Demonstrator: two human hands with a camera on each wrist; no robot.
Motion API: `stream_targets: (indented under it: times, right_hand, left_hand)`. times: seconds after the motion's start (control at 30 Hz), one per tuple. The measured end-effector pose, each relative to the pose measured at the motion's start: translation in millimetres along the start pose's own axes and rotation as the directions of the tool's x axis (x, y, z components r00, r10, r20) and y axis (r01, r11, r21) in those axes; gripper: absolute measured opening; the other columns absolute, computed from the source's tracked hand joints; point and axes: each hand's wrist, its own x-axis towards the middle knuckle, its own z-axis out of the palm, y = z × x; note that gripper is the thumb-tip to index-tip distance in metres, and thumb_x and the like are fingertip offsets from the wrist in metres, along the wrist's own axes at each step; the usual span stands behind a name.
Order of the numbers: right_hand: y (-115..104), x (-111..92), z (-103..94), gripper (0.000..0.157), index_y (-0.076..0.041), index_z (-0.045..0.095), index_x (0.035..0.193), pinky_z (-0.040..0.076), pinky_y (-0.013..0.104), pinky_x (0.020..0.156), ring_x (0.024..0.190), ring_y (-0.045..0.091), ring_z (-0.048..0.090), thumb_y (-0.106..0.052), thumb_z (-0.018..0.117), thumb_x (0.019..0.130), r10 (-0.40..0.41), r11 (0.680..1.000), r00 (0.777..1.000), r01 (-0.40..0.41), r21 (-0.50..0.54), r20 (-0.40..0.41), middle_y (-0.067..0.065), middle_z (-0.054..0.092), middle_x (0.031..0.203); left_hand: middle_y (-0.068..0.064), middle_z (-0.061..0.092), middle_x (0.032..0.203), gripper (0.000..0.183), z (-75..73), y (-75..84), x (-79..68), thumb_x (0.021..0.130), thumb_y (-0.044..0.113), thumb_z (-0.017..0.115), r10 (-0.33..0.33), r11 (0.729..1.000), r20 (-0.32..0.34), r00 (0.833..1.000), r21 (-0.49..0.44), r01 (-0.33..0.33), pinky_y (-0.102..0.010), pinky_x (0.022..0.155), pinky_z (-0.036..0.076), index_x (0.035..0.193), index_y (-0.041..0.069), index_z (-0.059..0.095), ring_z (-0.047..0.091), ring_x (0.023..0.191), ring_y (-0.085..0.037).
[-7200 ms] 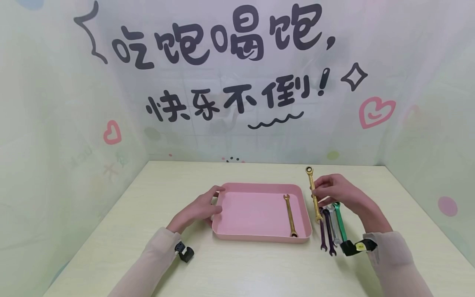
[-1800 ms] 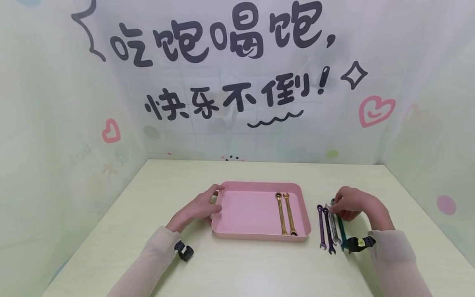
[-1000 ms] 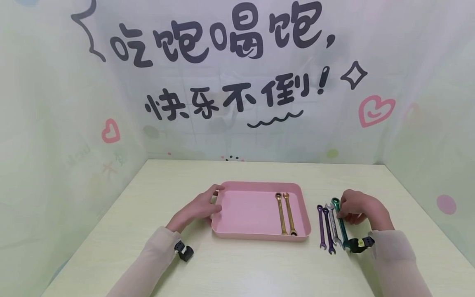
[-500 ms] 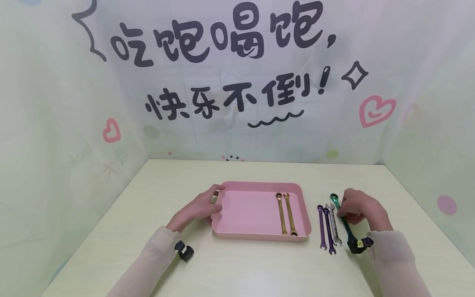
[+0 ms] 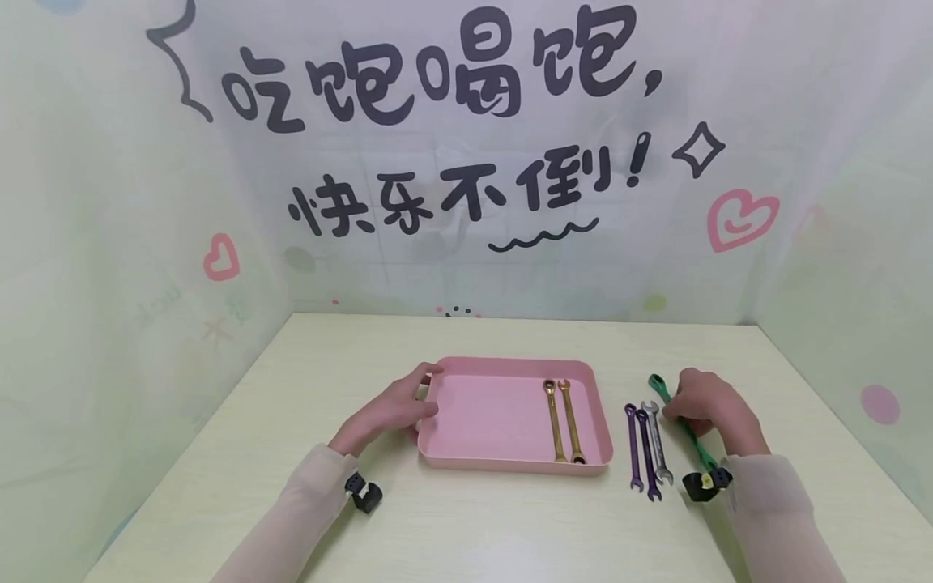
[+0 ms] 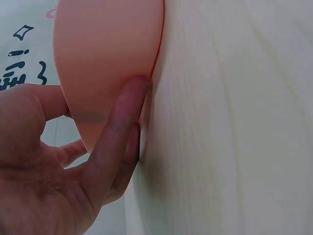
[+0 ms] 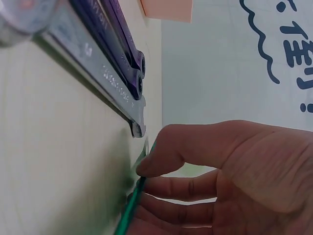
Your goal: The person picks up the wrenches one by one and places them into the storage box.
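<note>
Toward the table's (image 5: 481, 518) right edge the right hand (image 5: 713, 405) pinches the green wrench (image 5: 700, 449), while the left hand (image 5: 389, 405) grips the pink tray (image 5: 484, 413), fingertips (image 6: 138, 89) on its outer wall visible only from the left wrist.

Right hand (image 7: 244, 171) pinches green wrench (image 7: 131, 210) between thumb and fingers, close to pale wood-grain table (image 7: 44, 147). Silver wrench (image 7: 98, 68) lies near thumb, open end toward it. Two purple wrenches (image 7: 106, 45) alongside, ring ends showing. Pink tray (image 7: 168, 9) partly visible at top. Pale backdrop (image 7: 210, 73) carries dark lettering, wavy line.
</note>
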Motion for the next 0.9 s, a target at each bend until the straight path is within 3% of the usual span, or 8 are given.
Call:
stream_targets:
  times: [0.17,0.43,0.67,0.9]
  right_hand:
    - [2,0,-0.4,0.019,0.002,0.061,0.089,0.047,0.027,0.054,0.064,0.020,0.056,-0.016,0.065,0.085,-0.002,0.999,0.999,-0.001,-0.052,-0.049,0.010,0.059,0.076]
    - [3,1,-0.2,0.015,0.001,0.066,0.086,0.047,0.028,0.055,0.064,0.019,0.056,-0.014,0.064,0.087,-0.015,1.000,0.997,0.012,-0.029,-0.081,0.008,0.060,0.074]
    - [-3,3,-3.5,0.031,0.012,0.065,0.107,0.060,0.033,0.062,0.074,0.023,0.063,-0.015,0.067,0.091,-0.045,0.996,0.993,0.053,0.070,-0.111,0.019,0.067,0.091]
    - [-15,1,-6.9,0.026,0.009,0.064,0.102,0.063,0.034,0.062,0.068,0.020,0.068,-0.015,0.066,0.091,-0.082,0.989,0.985,0.099,0.112,-0.152,0.017,0.066,0.087]
  left_hand:
    - [-0.022,0.041,0.158,0.072,0.9,1.0,0.7,0.089,0.007,0.059,0.002,1.000,0.000,1.000,0.002,-0.002,-0.033,0.054,0.059,0.156,0.015,0.036,0.065,0.069,-0.020]
    - [-0.022,0.041,0.159,0.071,0.5,-0.2,0.3,0.089,0.007,0.059,-0.003,1.000,0.001,1.000,0.008,0.003,-0.034,0.055,0.060,0.156,0.016,0.037,0.066,0.069,-0.021]
    - [-0.023,0.042,0.158,0.071,-0.2,1.0,-0.4,0.089,0.006,0.060,0.005,1.000,-0.007,1.000,0.008,-0.004,-0.034,0.054,0.060,0.156,0.015,0.037,0.067,0.068,-0.021]
    - [-0.022,0.042,0.158,0.071,0.5,-1.1,0.7,0.089,0.006,0.060,-0.003,1.000,-0.009,1.000,0.014,0.003,-0.034,0.054,0.060,0.156,0.016,0.037,0.066,0.069,-0.021]
